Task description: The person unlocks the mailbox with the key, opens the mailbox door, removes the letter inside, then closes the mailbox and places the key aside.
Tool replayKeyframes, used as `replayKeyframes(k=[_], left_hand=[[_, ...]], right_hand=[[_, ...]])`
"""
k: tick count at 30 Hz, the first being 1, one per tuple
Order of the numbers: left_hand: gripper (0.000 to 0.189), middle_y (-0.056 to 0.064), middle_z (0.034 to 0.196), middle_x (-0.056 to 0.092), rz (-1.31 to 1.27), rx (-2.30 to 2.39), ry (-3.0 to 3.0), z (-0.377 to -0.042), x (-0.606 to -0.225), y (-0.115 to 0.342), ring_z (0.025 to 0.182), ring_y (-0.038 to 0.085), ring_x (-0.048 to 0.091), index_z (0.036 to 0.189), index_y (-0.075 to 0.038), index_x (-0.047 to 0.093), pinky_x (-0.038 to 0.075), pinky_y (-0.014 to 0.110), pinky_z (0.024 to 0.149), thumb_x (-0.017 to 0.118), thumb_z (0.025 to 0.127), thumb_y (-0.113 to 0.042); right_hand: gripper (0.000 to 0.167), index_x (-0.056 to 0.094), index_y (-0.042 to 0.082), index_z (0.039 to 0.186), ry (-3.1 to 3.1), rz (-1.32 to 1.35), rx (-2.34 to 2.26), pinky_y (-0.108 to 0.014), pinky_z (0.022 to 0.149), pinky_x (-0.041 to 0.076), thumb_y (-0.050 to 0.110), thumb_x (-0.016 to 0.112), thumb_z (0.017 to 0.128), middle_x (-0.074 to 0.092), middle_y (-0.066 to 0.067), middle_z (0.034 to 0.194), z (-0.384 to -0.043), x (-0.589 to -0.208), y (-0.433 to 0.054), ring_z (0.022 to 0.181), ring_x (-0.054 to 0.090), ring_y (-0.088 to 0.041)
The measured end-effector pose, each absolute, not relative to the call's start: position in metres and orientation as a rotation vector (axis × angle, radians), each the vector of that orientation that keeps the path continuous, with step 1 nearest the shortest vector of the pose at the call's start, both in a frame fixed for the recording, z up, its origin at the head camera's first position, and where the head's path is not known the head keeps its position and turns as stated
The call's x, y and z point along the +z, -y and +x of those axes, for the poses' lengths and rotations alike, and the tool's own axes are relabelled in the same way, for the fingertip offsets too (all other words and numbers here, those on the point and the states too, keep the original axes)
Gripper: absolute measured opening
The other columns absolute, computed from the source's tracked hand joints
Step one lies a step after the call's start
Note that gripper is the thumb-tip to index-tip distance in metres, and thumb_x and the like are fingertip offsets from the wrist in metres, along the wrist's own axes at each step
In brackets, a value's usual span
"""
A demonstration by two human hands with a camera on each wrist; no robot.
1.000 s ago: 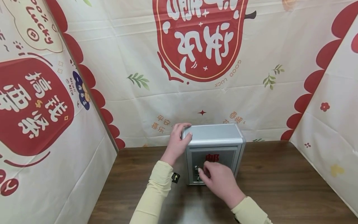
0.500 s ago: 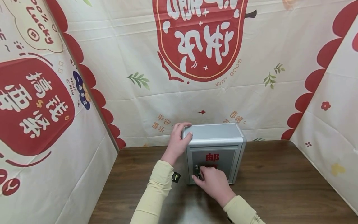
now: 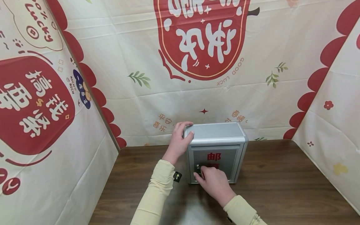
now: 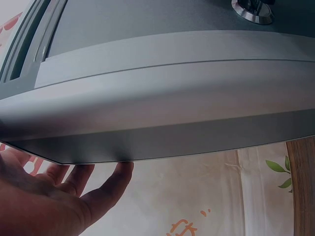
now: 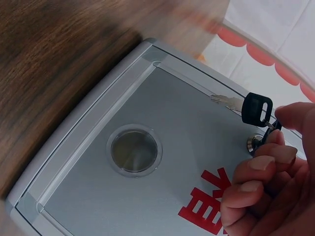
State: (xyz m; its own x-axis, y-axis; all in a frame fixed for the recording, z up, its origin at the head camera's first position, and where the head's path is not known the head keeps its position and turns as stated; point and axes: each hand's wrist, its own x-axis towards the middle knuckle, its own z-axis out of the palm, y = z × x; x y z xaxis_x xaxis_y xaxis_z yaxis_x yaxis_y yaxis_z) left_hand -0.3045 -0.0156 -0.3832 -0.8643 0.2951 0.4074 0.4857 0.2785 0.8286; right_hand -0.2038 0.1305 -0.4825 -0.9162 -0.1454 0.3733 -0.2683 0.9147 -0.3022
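Observation:
A silver metal mailbox (image 3: 215, 132) with red characters on its front door stands upright on the table. My left hand (image 3: 180, 139) holds its top left corner, thumb on the top and fingers reaching over the far side. At the door's left side, my right hand (image 3: 216, 182) pinches a black-headed key (image 5: 272, 132) between thumb and index finger, at the round chrome lock (image 5: 253, 143). From the same ring hangs a spare key (image 5: 253, 109), its silver blade lying over the door. The remaining right fingers are curled near the red characters. The pinched key's blade is hidden.
A brown wood-grain table (image 3: 270, 175) lies under the mailbox. Printed cloth walls (image 3: 129, 103) rise behind it and on both sides. Low on the mailbox door is a round clear window (image 5: 134, 151).
My right hand has shifted slightly left and down at the lock and turned, uncovering more of the red characters. In the last half second it has barely moved. My left hand stays put.

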Motion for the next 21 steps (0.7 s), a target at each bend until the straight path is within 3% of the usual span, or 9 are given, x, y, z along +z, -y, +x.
replayKeyframes(k=[16,21], left_hand=[[0.037,0.004,0.129,0.043,-0.738,-1.619,2.356,-0.3049,-0.3833,0.0163,0.114,0.02,0.045,0.126,-0.011,0.057,0.039,0.044,0.094,0.057,0.091,-0.023],[0.034,0.002,0.128,0.044,-0.731,-1.614,2.361,-0.3052,-0.3841,0.0148,0.113,0.019,0.046,0.125,-0.016,0.058,0.04,0.043,0.093,0.057,0.091,-0.022]], right_hand=[[0.04,0.043,0.021,0.06,2.753,0.316,0.502,-0.026,0.038,0.027,0.039,0.061,0.091,0.034,0.01,0.048,-0.2031,-0.4818,-0.1294,0.039,0.032,-0.006],[0.039,0.043,0.021,0.06,2.744,0.322,0.482,-0.026,0.038,0.028,0.038,0.061,0.091,0.033,0.011,0.048,-0.2023,-0.4831,-0.1302,0.039,0.031,-0.005]])
